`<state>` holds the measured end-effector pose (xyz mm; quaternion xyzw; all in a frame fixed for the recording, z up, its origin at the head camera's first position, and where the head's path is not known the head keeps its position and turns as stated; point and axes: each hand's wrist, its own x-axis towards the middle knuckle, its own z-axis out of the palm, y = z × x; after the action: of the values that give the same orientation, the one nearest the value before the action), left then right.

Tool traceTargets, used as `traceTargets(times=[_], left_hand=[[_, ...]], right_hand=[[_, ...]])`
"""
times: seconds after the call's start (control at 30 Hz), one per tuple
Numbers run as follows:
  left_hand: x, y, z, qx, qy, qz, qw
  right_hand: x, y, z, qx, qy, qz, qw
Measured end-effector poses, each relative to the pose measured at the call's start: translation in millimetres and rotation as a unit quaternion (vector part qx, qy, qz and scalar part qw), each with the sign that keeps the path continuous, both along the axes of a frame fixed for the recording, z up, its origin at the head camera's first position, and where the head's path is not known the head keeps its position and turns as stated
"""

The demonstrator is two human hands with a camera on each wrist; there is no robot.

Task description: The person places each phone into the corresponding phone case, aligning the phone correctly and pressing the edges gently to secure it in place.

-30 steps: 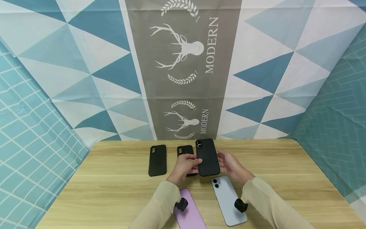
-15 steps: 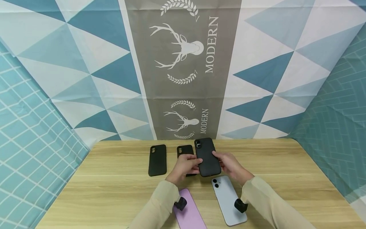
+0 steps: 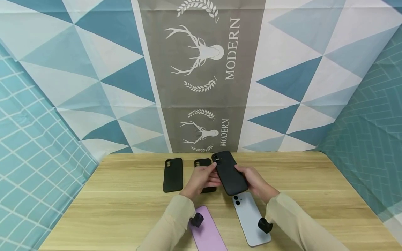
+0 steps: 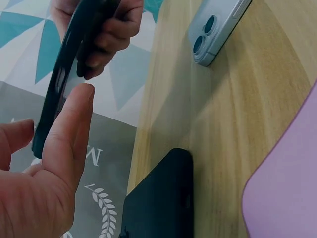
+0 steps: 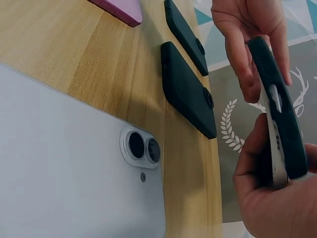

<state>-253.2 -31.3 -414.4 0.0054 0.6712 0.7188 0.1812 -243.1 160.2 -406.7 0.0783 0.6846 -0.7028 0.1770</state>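
Note:
My right hand (image 3: 255, 182) grips a phone in a black phone case (image 3: 231, 176) above the table, tilted with its camera end to the upper left. In the right wrist view, the light edge of the phone (image 5: 278, 166) shows along the dark case, standing out of it at the near end. My left hand (image 3: 199, 180) is at the camera end. Its thumb and straight fingers stand either side of that end, the thumb by the camera corner. Firm contact there is hard to make out. Below lies a white phone (image 3: 251, 221), camera side up.
Another black case (image 3: 173, 175) lies at the back left, and a second black case (image 3: 208, 190) sits partly behind my left hand. A pink phone (image 3: 208, 232) lies under my left forearm. The wooden table (image 3: 110, 209) meets a patterned cloth wall (image 3: 201, 69) at the back.
The cased phone has tilted, its top going left and its lower end right. My left hand has shifted from its side edge to the camera corner; the right hand has taken hold.

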Motion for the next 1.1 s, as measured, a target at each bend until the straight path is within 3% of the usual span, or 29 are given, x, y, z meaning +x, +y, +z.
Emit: traceTargets(times=[0.3, 0.67, 1.1], left_hand=[[-2.6, -15.3, 10.0, 0.023, -0.003, -0.007, 0.9997], [10.2, -29.8, 14.4, 0.021, -0.028, -0.069, 0.997], [26.7, -43.4, 11.1, 0.039, -0.03, -0.105, 0.9933]], right_hand=[[0.4, 5.3, 6.1, 0.026, -0.017, 0.015, 0.999], [4.2, 9.8, 14.2, 0.064, 0.025, 0.14, 0.988], [3.8, 6.1, 16.1, 0.109, 0.068, 0.218, 0.968]])
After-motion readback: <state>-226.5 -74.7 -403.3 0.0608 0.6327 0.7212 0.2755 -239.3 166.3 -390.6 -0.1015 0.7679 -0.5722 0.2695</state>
